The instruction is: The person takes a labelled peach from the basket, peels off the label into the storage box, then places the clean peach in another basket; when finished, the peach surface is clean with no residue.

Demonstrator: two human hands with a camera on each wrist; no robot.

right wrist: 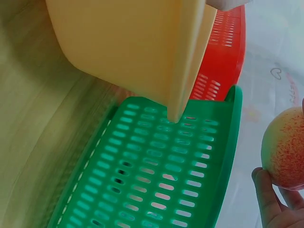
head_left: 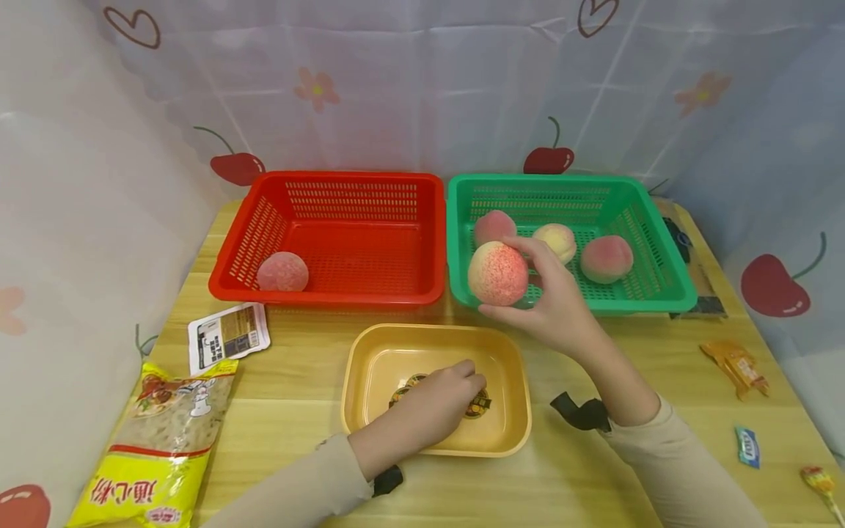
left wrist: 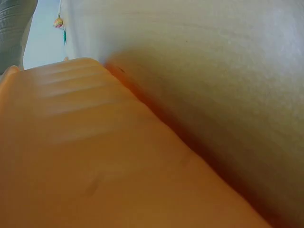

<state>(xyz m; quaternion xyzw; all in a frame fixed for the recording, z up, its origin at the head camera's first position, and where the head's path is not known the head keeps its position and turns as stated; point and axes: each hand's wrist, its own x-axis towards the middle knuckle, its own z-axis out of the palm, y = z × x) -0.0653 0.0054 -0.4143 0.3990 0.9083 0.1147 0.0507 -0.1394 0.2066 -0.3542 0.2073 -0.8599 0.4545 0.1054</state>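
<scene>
Right hand (head_left: 554, 301) grasps round peach (head_left: 498, 273), fingers curled around it, above near left corner of green basket (head_left: 667, 253). Left hand (head_left: 442, 400) rests inside yellow tray (head_left: 508, 433), fingers loosely bent on printed bottom, holding nothing.

Progress, as judgement: one peach (head_left: 282, 271) already in red basket (head_left: 231, 257); three peaches remain in green one, so work looks early.

Baskets: rigid slotted plastic, rectangular. Tray: smooth plastic, rounded corners. Peach skin matte, pink speckles over pale yellow. Table (head_left: 304, 389): light wood grain.

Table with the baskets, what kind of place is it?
Probably a small home-style sorting corner, not a shop: a wooden table with a red basket and a green basket of peaches, walled by a cherry-and-heart curtain. The right hand holds a peach.
</scene>
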